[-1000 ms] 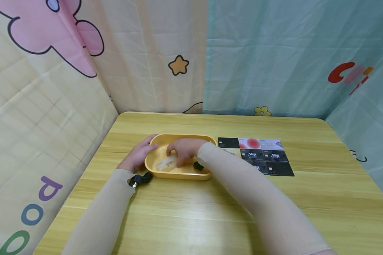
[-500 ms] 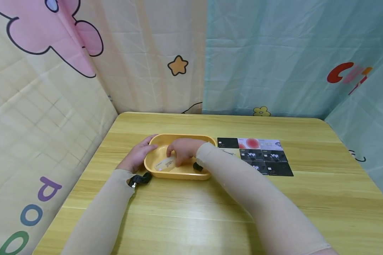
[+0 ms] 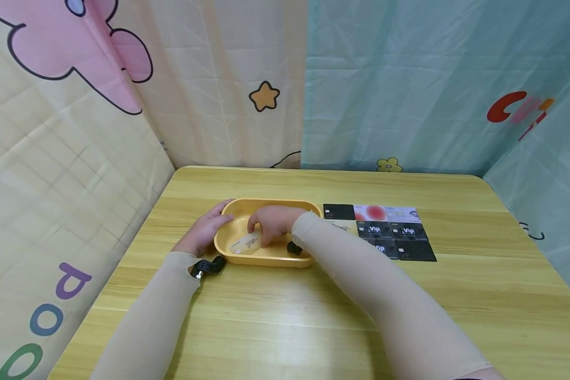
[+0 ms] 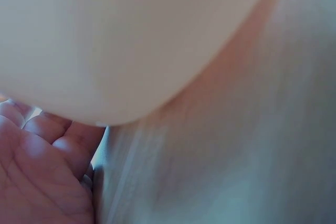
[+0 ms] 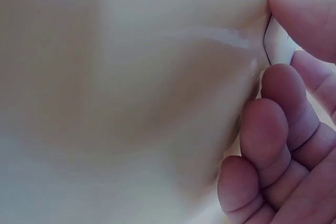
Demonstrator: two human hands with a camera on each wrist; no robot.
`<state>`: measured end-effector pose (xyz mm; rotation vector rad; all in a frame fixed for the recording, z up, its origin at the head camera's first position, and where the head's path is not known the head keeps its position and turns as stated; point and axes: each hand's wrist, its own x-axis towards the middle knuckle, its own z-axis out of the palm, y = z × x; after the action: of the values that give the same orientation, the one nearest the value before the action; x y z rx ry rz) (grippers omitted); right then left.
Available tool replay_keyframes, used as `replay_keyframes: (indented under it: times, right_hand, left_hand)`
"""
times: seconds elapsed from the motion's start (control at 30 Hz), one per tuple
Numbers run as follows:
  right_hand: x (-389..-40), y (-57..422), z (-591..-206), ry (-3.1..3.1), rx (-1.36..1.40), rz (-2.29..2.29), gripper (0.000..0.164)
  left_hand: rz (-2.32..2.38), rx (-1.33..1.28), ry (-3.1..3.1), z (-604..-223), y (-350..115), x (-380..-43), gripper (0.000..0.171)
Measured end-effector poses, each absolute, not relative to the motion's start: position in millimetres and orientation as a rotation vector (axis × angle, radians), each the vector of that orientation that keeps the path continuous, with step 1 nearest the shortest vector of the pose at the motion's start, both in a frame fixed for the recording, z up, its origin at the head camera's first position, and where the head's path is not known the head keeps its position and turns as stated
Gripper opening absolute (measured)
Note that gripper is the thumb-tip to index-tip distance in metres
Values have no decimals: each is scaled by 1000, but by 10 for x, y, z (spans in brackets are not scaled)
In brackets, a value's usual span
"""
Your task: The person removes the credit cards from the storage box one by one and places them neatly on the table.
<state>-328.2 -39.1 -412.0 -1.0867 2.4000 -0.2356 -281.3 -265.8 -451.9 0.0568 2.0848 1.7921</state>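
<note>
A yellow plastic basin point(image 3: 266, 261) stands on the wooden table. My left hand point(image 3: 203, 229) holds its left end, thumb over the rim and fingers along the outside wall. In the left wrist view the palm and fingers of the left hand point(image 4: 47, 166) lie against the blurred basin wall point(image 4: 121, 51). My right hand point(image 3: 275, 221) reaches down into the basin. Between its thumb and forefinger it pinches a pale card point(image 3: 246, 244) with dark script, low in the basin. The right wrist view shows the curled fingers of the right hand point(image 5: 278, 129) by the card's edge point(image 5: 278, 40).
Several cards lie edge to edge in rows right of the basin, among them a black VIP card point(image 3: 415, 251) and one with a red circle point(image 3: 371, 213). The right forearm point(image 3: 351, 269) covers part of them. Printed curtains point(image 3: 399, 89) hang behind the table point(image 3: 266, 322).
The pale card in the basin has shifted very slightly under the right hand. Both hands stay in nearly the same place.
</note>
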Motion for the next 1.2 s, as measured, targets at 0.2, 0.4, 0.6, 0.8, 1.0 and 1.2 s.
replay_keyframes:
  times: [0.2,0.4,0.6,0.8,1.0,1.2]
  right_hand:
    - [-3297,-387,-4139,2383,-1085,-273,42]
    - [-3310,-394,-4163,2370,-1065,-285,42]
    - [-3312,-390,-4168,2348,-1059,-289,44]
    - [-3291,-377,-4131,2335,-1053,-319,44]
    - [-3282,-368,-4113,2346,-1076,-319,43]
    - [-3277,-366,-4116,2361,-1082,-320,43]
  left_hand:
    - [1796,49,2080,-4519,-2661,-2816,55]
    - [1805,49,2070,-4529,-2661,-2817,55]
    - [1811,60,2062,-4531,-2658,-2817,56]
    - [1820,65,2061,-4527,-2653,-2817,56]
    - [1832,74,2044,-4528,-2651,-2818,55]
    - [1832,80,2042,-4526,-2655,-2815,54]
